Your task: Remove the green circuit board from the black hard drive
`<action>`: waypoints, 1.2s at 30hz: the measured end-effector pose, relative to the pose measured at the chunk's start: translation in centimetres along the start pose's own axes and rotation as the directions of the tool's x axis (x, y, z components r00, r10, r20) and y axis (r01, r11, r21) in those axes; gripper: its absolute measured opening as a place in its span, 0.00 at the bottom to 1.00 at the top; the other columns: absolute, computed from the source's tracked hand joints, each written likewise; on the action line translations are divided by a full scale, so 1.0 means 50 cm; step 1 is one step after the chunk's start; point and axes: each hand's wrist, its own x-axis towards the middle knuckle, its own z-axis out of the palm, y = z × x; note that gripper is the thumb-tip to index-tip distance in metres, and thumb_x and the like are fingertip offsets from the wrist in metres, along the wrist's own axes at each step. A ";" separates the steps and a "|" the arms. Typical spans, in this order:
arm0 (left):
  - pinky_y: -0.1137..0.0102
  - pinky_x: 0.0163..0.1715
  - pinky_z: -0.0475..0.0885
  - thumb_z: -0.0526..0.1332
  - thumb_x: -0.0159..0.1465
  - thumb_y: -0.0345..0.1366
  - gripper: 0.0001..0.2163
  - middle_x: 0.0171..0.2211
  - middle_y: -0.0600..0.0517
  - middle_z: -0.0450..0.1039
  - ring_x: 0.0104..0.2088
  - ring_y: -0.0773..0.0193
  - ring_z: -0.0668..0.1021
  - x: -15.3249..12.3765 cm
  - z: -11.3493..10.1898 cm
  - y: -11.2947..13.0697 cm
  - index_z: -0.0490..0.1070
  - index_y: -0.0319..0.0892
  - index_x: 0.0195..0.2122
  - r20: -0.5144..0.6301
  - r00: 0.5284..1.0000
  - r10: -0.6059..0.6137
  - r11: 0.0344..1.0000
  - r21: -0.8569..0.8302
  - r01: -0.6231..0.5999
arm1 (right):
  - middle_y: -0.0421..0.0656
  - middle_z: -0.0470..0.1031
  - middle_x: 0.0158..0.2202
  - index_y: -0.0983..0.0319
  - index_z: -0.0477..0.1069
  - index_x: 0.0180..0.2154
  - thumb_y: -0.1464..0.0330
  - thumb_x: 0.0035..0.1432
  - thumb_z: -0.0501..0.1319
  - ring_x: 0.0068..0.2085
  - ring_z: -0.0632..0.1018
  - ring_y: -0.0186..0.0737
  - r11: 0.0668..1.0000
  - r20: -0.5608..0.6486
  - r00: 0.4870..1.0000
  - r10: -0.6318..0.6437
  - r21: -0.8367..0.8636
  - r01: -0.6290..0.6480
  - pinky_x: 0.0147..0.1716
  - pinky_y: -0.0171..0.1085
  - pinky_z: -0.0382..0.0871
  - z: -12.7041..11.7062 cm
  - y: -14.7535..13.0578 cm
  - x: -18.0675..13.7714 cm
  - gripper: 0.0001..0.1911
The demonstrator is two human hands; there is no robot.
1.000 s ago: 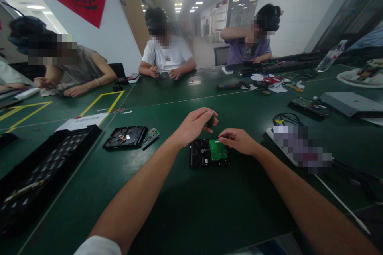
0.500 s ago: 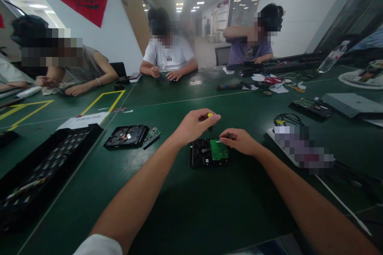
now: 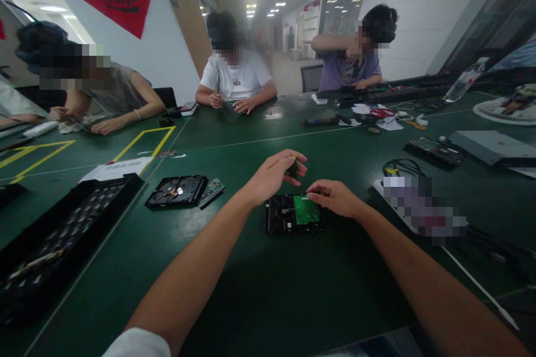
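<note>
A black hard drive (image 3: 285, 215) with a green circuit board (image 3: 306, 209) on top lies on the green table in front of me. My left hand (image 3: 274, 174) hovers just above its far edge, fingers pinched round a small dark tool with a yellow end (image 3: 293, 167). My right hand (image 3: 334, 196) rests at the drive's far right corner, fingers curled and pressed on the board's edge. What its fingertips hold, if anything, is too small to make out.
A second opened drive (image 3: 176, 190) with a loose green board (image 3: 213, 188) lies to the left, beside a black tray (image 3: 62, 228). Cables (image 3: 401, 167), another board (image 3: 433, 149) and a grey box (image 3: 489, 146) sit to the right. Three people sit at the table's far side.
My left hand has turned the small tool between its fingers; the yellow end showed on top half a second ago and is now nearly hidden. The right hand has stayed put.
</note>
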 end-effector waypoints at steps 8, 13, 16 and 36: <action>0.71 0.33 0.77 0.59 0.71 0.48 0.17 0.40 0.47 0.76 0.39 0.62 0.78 -0.006 0.000 0.010 0.75 0.41 0.50 0.030 0.997 0.070 0.965 0.250 -0.075 | 0.41 0.79 0.31 0.61 0.78 0.45 0.52 0.63 0.65 0.27 0.74 0.34 1.000 0.005 1.000 -0.007 0.001 0.007 0.26 0.35 0.65 0.000 -0.002 -0.002 0.20; 0.70 0.35 0.75 0.62 0.70 0.48 0.15 0.39 0.49 0.77 0.36 0.63 0.78 -0.009 0.004 0.009 0.78 0.43 0.47 -0.066 0.979 0.192 0.828 0.546 -0.126 | 0.42 0.79 0.33 0.60 0.78 0.44 0.52 0.63 0.65 0.27 0.74 0.34 1.000 0.003 1.000 0.003 -0.012 -0.002 0.26 0.35 0.66 -0.001 -0.004 -0.002 0.19; 0.70 0.34 0.75 0.61 0.71 0.49 0.16 0.41 0.48 0.78 0.37 0.62 0.79 -0.009 0.004 0.002 0.77 0.43 0.50 -0.069 0.982 0.177 0.836 0.537 -0.113 | 0.42 0.79 0.34 0.60 0.78 0.45 0.51 0.63 0.65 0.28 0.75 0.34 1.000 0.006 1.000 -0.007 -0.011 0.007 0.27 0.35 0.67 -0.002 -0.002 -0.002 0.19; 0.63 0.46 0.73 0.66 0.68 0.38 0.16 0.48 0.48 0.76 0.46 0.56 0.78 -0.009 -0.001 0.001 0.70 0.47 0.56 0.027 0.953 0.301 0.651 0.725 -0.225 | 0.40 0.76 0.29 0.60 0.77 0.42 0.48 0.65 0.62 0.27 0.75 0.35 1.000 -0.009 1.000 -0.009 0.028 0.009 0.27 0.35 0.68 0.000 -0.006 -0.001 0.22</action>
